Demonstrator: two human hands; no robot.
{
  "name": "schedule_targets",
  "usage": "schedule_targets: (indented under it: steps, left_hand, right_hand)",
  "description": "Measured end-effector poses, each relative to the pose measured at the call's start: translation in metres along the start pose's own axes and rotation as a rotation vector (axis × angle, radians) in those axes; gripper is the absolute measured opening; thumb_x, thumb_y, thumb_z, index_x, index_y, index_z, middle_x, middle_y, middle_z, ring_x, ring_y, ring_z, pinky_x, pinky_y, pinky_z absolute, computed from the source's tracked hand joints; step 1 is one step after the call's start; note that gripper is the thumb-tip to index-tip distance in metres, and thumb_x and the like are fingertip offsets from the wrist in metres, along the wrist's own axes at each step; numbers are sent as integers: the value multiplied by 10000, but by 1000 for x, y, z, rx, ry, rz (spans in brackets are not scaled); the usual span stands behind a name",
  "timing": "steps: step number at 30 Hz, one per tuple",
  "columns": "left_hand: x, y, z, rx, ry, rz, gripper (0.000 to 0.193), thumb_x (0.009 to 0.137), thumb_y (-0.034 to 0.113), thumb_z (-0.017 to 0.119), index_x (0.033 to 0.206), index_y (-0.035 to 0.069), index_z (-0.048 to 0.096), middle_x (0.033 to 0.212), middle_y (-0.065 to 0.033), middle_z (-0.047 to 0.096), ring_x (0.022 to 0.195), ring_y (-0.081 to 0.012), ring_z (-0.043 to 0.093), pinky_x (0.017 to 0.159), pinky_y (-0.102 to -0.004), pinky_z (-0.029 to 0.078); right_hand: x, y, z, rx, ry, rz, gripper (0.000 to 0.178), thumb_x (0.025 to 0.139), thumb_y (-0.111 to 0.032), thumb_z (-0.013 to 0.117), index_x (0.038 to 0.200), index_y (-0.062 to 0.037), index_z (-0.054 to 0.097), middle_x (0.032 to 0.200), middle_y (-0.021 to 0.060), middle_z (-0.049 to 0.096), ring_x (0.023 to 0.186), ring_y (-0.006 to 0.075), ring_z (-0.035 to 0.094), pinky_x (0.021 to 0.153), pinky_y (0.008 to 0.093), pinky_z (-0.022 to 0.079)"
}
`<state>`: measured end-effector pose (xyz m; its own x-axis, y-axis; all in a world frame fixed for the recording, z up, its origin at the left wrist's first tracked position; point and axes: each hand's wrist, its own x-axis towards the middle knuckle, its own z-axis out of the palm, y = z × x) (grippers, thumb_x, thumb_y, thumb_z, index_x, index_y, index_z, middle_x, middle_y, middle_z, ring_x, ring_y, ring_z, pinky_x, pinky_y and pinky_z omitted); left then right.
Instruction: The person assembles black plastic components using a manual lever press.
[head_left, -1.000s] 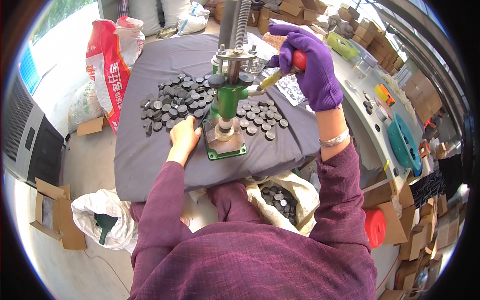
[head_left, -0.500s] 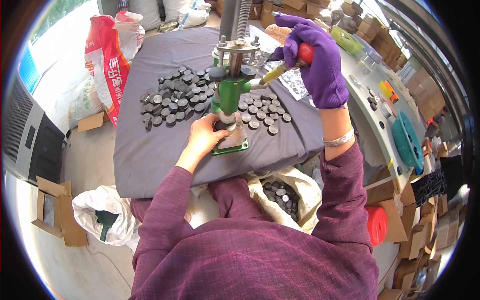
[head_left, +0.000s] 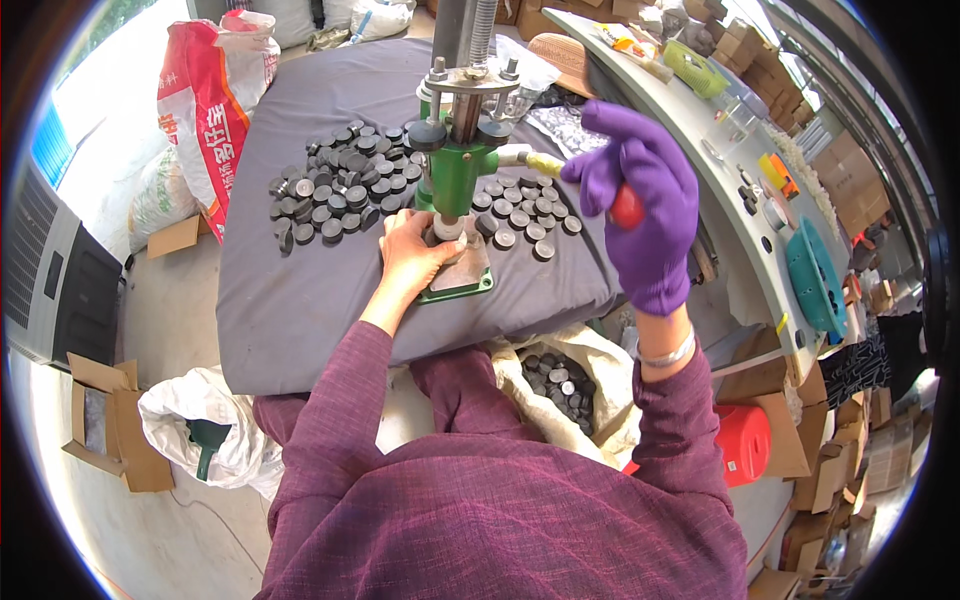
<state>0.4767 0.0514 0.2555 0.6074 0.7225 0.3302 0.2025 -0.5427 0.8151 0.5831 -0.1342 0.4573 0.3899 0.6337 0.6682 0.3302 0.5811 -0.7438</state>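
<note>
A green hand press (head_left: pixel 456 180) stands on the grey-clothed table in front of me. My left hand (head_left: pixel 408 258) is at its base plate (head_left: pixel 465 272), thumb and fingers closed around the spot under the ram. A pale round piece (head_left: pixel 449 228) shows there; what the fingertips grip is partly hidden. My right hand (head_left: pixel 650 215), in a purple glove, is wrapped around the red ball knob (head_left: pixel 627 207) of the press lever (head_left: pixel 543 163), index finger stretched out. A black disc (head_left: pixel 486 225) leans beside the ram. Many black round discs (head_left: pixel 345 180) lie left of the press, and more discs (head_left: pixel 525 215) lie right.
An open sack of discs (head_left: pixel 560 385) stands below the table edge. A white sack with a green scoop (head_left: pixel 208 435) is at lower left. The side table (head_left: pixel 735 170) at right carries a teal basket (head_left: pixel 815 275). Cardboard boxes (head_left: pixel 120 425) and a red stool (head_left: pixel 742 445) stand on the floor.
My right hand has brought the lever knob down and slightly right. The ram looks lower, and my left hand stays at the base. A black disc now shows right of the ram.
</note>
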Motion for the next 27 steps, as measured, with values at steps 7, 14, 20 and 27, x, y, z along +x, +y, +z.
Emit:
schedule_targets:
  steps: [7, 14, 20, 27]
  left_hand:
    - [-6, -3, -12, -92, -33, 104, 562, 592, 207, 813, 1097, 43, 628, 1089, -116, 608, 1080, -295, 538, 947, -400, 446]
    - [25, -50, -24, 263, 283, 132, 370, 847, 54, 493, 1183, 105, 638, 956, -176, 695, 896, -358, 671, 777, -462, 528]
    - [53, -51, -21, 812, -218, -195, 364, 931, 134, 429, 1256, 131, 592, 945, -176, 701, 937, -341, 672, 779, -466, 525]
    - [22, -29, -52, 735, -211, -58, 287, 861, 254, 630, 1110, 113, 607, 933, -177, 695, 922, -354, 663, 800, -455, 512]
  right_hand:
    - [-107, 65, -13, -213, -52, -190, 275, 799, -29, 482, 1005, 26, 654, 673, 45, 587, 641, 173, 569, 992, 468, 430]
    - [-83, 28, -7, -105, -68, 128, 352, 802, 42, 425, 1081, 66, 637, 715, 59, 590, 625, 116, 549, 688, 281, 485]
    - [-5, -11, 7, -132, -40, 136, 364, 879, -45, 368, 1128, 101, 591, 631, 43, 515, 559, 116, 498, 729, 312, 491]
    - [34, -16, -2, -67, -79, 145, 427, 899, -163, 379, 1165, 105, 579, 619, 37, 502, 534, 128, 492, 725, 323, 498]
